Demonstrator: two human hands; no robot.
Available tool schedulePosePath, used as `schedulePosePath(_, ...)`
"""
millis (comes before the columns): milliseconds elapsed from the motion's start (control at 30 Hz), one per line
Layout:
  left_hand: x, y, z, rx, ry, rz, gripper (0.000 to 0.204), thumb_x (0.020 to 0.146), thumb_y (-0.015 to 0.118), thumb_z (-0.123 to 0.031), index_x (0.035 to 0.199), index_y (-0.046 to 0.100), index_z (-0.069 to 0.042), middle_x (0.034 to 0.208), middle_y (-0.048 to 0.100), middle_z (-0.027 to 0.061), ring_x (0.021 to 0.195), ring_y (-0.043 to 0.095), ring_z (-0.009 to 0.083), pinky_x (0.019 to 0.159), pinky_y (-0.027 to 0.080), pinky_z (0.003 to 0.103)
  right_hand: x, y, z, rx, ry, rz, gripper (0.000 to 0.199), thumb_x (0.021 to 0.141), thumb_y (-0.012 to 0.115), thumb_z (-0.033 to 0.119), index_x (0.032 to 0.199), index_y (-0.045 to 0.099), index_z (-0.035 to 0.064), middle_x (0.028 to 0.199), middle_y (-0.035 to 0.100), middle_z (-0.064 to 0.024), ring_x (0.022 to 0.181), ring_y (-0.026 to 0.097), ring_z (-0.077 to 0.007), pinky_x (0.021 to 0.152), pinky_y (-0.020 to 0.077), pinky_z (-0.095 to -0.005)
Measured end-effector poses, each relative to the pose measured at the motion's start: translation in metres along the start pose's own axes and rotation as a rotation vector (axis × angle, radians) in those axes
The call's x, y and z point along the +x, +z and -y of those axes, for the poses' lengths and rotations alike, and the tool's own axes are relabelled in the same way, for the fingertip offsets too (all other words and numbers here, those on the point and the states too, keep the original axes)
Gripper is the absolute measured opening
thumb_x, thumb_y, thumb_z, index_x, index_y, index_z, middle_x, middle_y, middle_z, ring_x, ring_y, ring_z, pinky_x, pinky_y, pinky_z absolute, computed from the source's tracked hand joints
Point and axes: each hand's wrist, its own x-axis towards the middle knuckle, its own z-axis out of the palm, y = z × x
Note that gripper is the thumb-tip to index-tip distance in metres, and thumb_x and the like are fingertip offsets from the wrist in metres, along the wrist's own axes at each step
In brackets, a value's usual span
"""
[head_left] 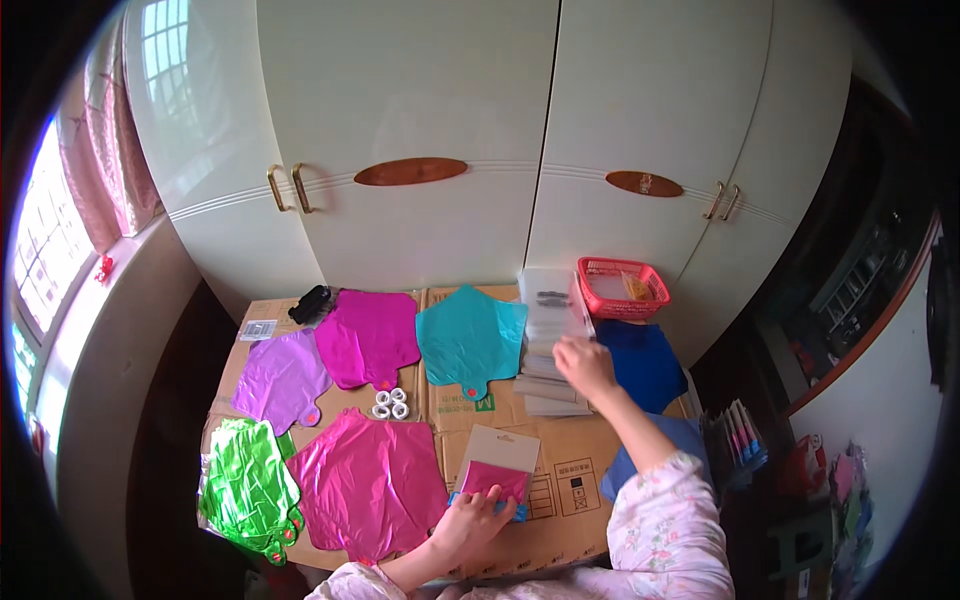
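Note:
My left hand [472,522] rests at the near edge of a white hang card [492,449], its fingers curled over a folded pink foil balloon [497,479] lying on it. Bits of blue [519,513] show under that hand; what they belong to is mostly hidden. My right hand [585,367] is closed above a stack of clear plastic bags [553,392], with the edge of one thin bag [577,318] at its fingertips. Left of my hands, flat foil balloons lie spread out: pink [370,480], green [247,480], lilac [283,377], magenta [367,338] and teal [470,335].
Flattened cardboard [455,412] covers the table. White ribbon rolls [391,404] sit mid-left, a black item [312,304] behind them. A red basket [622,312] stands back right, by dark blue foil [643,362]. Cabinet doors [410,90] rise behind. Packaged items [738,437] stand right.

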Motion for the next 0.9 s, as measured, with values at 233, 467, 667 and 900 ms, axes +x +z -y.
schedulePosePath(233, -0.003, 0.006, -0.001, 0.031, -0.017, -0.046, 0.044, 0.08, 0.052, -0.018, 0.124, 0.051, -0.013, 0.12, 0.058, 0.0147, 0.079, 0.06, 0.0193, 0.066, 0.049, 0.031, -0.092, -0.058, 0.104, 0.039, -0.104, 0.363, 0.015, 0.077, 0.062, 0.015, 0.086, 0.062, 0.0029, 0.102, 0.064, -0.0131, 0.102, 0.062, -0.0285, 0.093, 0.0479, -0.0433)
schedulePosePath(467, -0.006, 0.007, 0.009, 0.02, -0.083, -0.172, 0.052, 0.076, 0.055, -0.017, 0.128, 0.052, -0.015, 0.117, 0.06, 0.0094, 0.073, 0.06, 0.0208, 0.061, 0.051, 0.032, -0.12, -0.058, 0.111, 0.212, 0.222, 0.41, 0.022, 0.08, 0.065, 0.018, 0.093, 0.06, 0.001, 0.11, 0.061, -0.0126, 0.099, 0.062, -0.0264, 0.085, 0.0519, -0.0371)
schedulePosePath(667, -0.007, 0.001, 0.018, -0.117, -0.267, -0.206, 0.066, 0.067, 0.061, -0.008, 0.131, 0.05, -0.015, 0.118, 0.063, 0.0063, 0.061, 0.054, 0.0179, 0.058, 0.048, 0.03, -0.131, -0.042, 0.1, 0.071, 0.044, 0.22, 0.013, 0.078, 0.061, 0.011, 0.087, 0.063, 0.0005, 0.101, 0.064, -0.0114, 0.092, 0.064, -0.0228, 0.079, 0.0535, -0.033)
schedulePosePath(900, -0.024, -0.003, 0.005, 0.037, -0.013, -0.1, 0.054, 0.075, 0.056, -0.016, 0.129, 0.051, -0.018, 0.116, 0.06, 0.005, 0.069, 0.055, 0.0163, 0.059, 0.047, 0.03, -0.126, -0.045, 0.104, 0.029, 0.013, 0.245, 0.012, 0.074, 0.06, 0.008, 0.084, 0.063, 0.0011, 0.098, 0.065, -0.0095, 0.092, 0.062, -0.0208, 0.081, 0.0523, -0.0304)
